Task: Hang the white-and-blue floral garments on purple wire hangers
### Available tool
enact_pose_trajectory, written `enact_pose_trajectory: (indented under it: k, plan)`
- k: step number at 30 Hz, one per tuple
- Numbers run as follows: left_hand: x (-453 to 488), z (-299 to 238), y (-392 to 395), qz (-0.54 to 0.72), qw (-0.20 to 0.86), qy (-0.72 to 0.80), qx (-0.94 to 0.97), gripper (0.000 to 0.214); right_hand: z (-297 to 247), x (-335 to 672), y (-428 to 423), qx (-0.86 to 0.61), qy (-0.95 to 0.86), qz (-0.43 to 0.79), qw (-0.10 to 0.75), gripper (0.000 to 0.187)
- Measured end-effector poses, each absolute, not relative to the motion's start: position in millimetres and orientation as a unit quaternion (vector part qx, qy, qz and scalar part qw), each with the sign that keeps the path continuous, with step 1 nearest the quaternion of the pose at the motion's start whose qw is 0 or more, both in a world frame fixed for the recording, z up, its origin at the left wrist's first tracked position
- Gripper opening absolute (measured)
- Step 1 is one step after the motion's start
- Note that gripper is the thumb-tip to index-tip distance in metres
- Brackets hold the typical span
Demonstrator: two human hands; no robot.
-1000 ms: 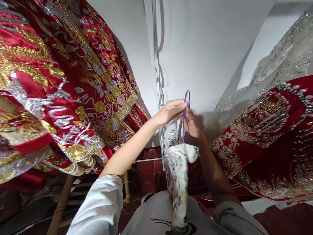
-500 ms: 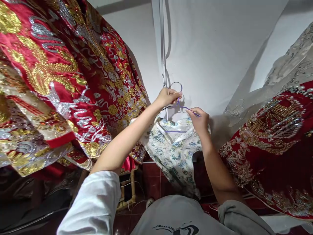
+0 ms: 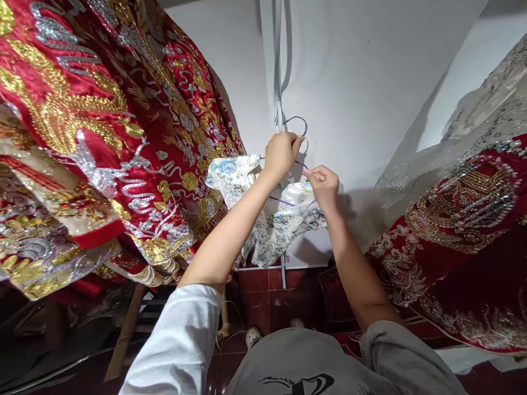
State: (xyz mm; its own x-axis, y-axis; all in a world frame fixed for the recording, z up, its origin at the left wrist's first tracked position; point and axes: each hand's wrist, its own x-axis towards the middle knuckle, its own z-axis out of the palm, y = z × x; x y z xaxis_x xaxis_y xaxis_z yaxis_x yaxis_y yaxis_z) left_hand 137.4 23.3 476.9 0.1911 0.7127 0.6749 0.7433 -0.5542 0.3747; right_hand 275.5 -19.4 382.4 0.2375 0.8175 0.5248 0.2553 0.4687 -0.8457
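Observation:
A thin purple clothes hanger carries a white garment with a blue and green floral print. My left hand is closed around the hanger just below its hook, and the hook curves up above the knuckles. Lower and to the right, my right hand pinches the hanger's sloping arm between thumb and fingers. The garment's left shoulder sits on the hanger, while its right shoulder hangs lower, beneath my right hand. Part of the garment is hidden behind my left forearm.
On the left hang red jackets with gold and silver embroidery. A dark red beaded garment and sheer beaded fabric fill the right. Behind my hands, pale straps hang against the white wall. The floor has dark red tiles.
My left hand has risen slightly and turned, and my right hand has moved left and up along the hanger. The garment has swung up to the left, uncovering the floor below.

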Motion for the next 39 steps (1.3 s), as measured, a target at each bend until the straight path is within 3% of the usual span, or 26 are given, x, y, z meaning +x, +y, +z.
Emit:
enact_pose_trajectory:
  k: [7,11,18,21,25,28,32,39]
  plan:
    - [132.7,471.1,8.9,-0.406,0.030,-0.570,-0.714,0.035,382.9,276.3,-14.7,-0.461,-0.624,0.238,0.584,0.030]
    - [110.2,443.3,-5.2,-0.438,-0.003,-0.550,-0.711,0.032,376.2,276.8,-19.1,-0.479,-0.651,0.201,0.554,0.023]
    - [100.2,399.0,-6.4,-0.514,0.009,-0.472,-0.716,0.011,343.7,272.6,-59.3,-0.438,-0.649,0.033,0.621,0.026]
    - [101.9,382.9,-19.8,-0.569,0.023,-0.458,-0.683,0.009,294.2,266.7,-83.8,-0.434,-0.602,0.107,0.661,0.027]
    - [105.9,333.1,-51.0,-0.661,-0.001,-0.446,-0.604,0.012,228.4,267.2,-89.5,-0.539,-0.514,0.326,0.582,0.039]
    - [110.5,279.5,-65.0,-0.703,-0.072,-0.518,-0.482,0.009,213.3,272.4,-71.3,-0.572,-0.522,0.404,0.486,0.048]
    - [115.8,219.9,-67.7,-0.642,-0.293,-0.569,-0.422,0.017,223.2,264.2,-46.7,-0.592,-0.577,0.425,0.370,0.041]
    - [104.2,176.3,-81.3,-0.573,-0.396,-0.557,-0.452,0.007,227.0,225.0,-24.2,-0.669,-0.513,0.389,0.370,0.046]
